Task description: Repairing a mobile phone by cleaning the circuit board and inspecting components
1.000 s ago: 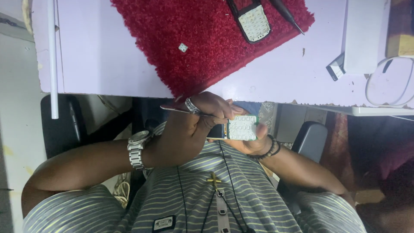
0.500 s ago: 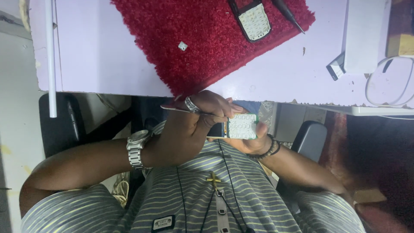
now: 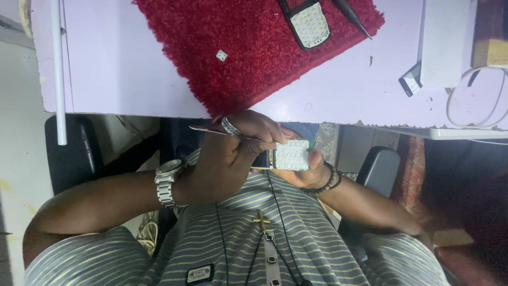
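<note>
My left hand (image 3: 227, 159), with a ring and a metal wristwatch, grips a thin metal tool (image 3: 203, 130) whose tip reaches a small phone circuit board with a white keypad face (image 3: 291, 155). My right hand (image 3: 309, 177), with a dark beaded bracelet, holds that board from beneath, its thumb on the right edge. Both hands are close to my chest, just below the edge of the lilac table (image 3: 121, 69).
A red fuzzy mat (image 3: 248, 47) on the table carries a phone keypad shell (image 3: 309, 24), a tiny square part (image 3: 222, 55) and a dark screwdriver (image 3: 352, 16). A white rod (image 3: 57, 69) lies at the left; a white box (image 3: 444, 42) and looped cable (image 3: 476, 100) at the right.
</note>
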